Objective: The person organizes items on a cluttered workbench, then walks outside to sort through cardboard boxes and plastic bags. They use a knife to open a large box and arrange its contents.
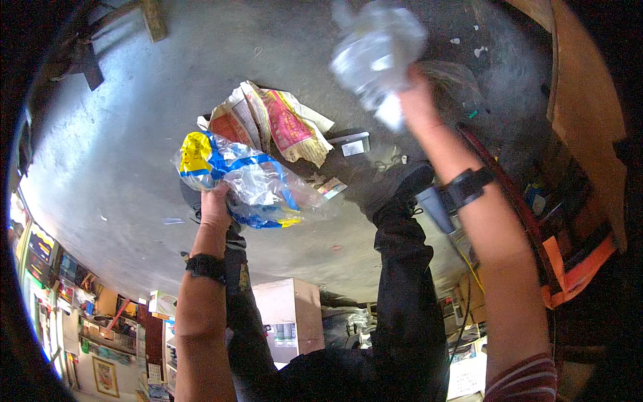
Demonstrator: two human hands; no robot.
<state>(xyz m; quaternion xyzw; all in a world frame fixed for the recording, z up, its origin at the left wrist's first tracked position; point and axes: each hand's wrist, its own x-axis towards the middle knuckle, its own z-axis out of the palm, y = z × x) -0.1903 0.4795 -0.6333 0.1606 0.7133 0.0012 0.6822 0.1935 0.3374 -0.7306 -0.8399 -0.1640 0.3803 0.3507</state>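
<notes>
My left hand [215,203] grips a clear plastic bag [256,176] with blue and yellow print, held above the floor between me and some crumpled newspaper. Out to the upper right, my right hand [422,100] is blurred and holds a bunched clear plastic bag [379,55]. The crumpled newspaper sheets [286,118] lie on the floor just beyond the printed bag, which hides part of them. Beside the paper is a small grey box [354,142] with a white label. A small printed card [332,188] shows close to the printed bag's right end.
On the concrete floor [125,151], scraps of litter lie about. A dark red bar [495,166] runs by my right arm, with an orange strap or frame [582,274] beyond it. Cardboard [585,110] stands at the right. A wooden piece [153,20] sits at upper left.
</notes>
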